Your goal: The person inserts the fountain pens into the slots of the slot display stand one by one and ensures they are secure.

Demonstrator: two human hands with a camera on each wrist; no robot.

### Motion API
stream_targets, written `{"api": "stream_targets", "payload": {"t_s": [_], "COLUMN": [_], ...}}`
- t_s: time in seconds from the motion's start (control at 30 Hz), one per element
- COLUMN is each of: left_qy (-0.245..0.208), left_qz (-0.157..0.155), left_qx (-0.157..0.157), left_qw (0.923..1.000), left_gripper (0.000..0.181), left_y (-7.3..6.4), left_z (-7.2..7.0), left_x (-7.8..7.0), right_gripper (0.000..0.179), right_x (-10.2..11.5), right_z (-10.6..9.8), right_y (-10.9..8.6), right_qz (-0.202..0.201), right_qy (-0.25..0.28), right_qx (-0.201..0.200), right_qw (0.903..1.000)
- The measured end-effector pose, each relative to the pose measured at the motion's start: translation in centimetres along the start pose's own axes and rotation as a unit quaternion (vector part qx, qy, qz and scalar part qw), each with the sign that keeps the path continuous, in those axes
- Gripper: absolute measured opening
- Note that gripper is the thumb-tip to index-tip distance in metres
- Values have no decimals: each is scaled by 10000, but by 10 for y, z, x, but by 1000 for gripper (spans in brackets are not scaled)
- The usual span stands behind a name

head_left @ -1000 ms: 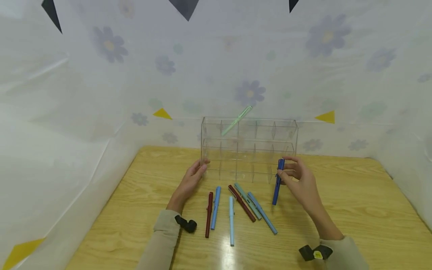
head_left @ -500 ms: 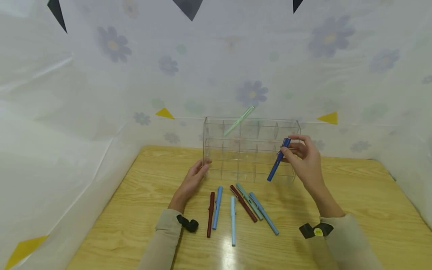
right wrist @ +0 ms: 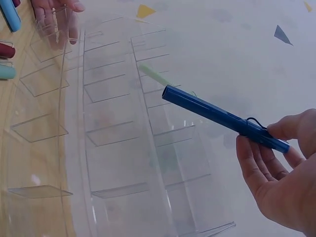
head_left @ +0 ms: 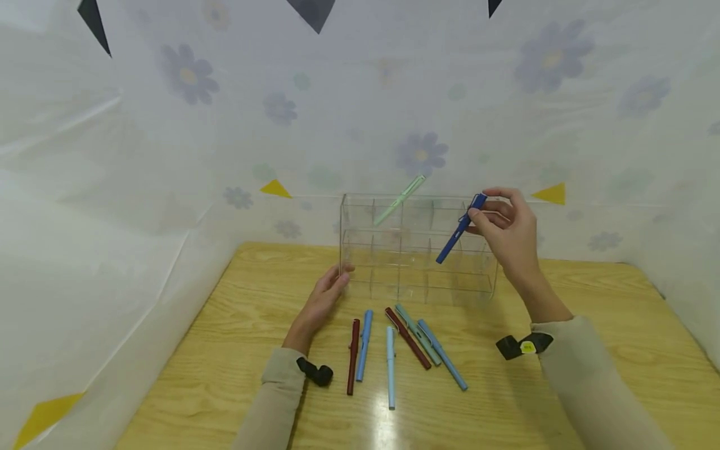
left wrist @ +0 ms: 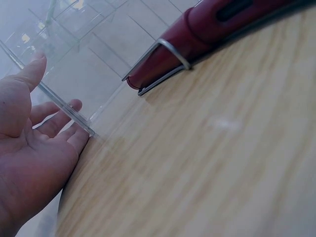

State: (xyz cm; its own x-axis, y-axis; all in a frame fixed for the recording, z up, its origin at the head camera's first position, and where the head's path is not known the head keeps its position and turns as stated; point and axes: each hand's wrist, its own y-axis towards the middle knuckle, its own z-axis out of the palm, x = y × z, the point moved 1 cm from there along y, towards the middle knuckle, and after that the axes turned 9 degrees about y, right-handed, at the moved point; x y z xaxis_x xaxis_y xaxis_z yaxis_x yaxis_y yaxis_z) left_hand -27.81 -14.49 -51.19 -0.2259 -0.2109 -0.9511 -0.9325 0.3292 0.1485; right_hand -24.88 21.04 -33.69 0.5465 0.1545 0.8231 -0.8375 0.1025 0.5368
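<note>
A clear acrylic divided rack (head_left: pixel 413 270) stands at the back of the table. At its left side is my left hand (head_left: pixel 322 300), which holds the side panel with the thumb in front and the fingers behind. My right hand (head_left: pixel 510 234) pinches a dark blue pen (head_left: pixel 453 236) near its clip end, in front of the rack's upper right part. The pen tilts, its free end pointing down to the left; the right wrist view shows that end of the pen (right wrist: pixel 197 106) close over the rack. A pale green pen (head_left: pixel 400 200) leans in the top row.
Several pens lie in front of the rack: a dark red pen (head_left: pixel 352 356), a blue pen (head_left: pixel 364 345), a light blue pen (head_left: pixel 390 369), a second dark red pen (head_left: pixel 407 337), a teal pen (head_left: pixel 418 335) and a grey-blue pen (head_left: pixel 442 355). A flowered sheet (head_left: pixel 349 112) hangs behind.
My right hand has lifted the dark blue pen from low in front of the rack to its upper row, tilting it from nearly upright to a slant. My left hand stays in place.
</note>
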Motion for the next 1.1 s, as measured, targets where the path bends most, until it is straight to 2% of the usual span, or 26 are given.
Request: {"api": "stream_targets", "payload": {"t_s": [0.27, 0.5, 0.87, 1.1], "left_qy": [56, -6, -120, -135], "left_qz": [2, -47, -70, -57], "left_qx": [-36, -36, -44, -60], "left_qw": [10000, 10000, 9999, 9999], "left_gripper": [52, 47, 52, 49], "left_y": [0, 0, 0, 1], "left_z": [-1, 0, 3, 5], "left_x": [0, -1, 1, 2], "right_gripper": [35, 37, 31, 28], "right_x": [11, 15, 1, -11], "right_z": [7, 14, 24, 27], "right_y": [23, 44, 68, 74], "right_qz": [-213, -186, -242, -47], "right_qy": [311, 488, 585, 566], "right_qx": [-54, -313, -747, -897], "right_qw": [9993, 9981, 9952, 9943]}}
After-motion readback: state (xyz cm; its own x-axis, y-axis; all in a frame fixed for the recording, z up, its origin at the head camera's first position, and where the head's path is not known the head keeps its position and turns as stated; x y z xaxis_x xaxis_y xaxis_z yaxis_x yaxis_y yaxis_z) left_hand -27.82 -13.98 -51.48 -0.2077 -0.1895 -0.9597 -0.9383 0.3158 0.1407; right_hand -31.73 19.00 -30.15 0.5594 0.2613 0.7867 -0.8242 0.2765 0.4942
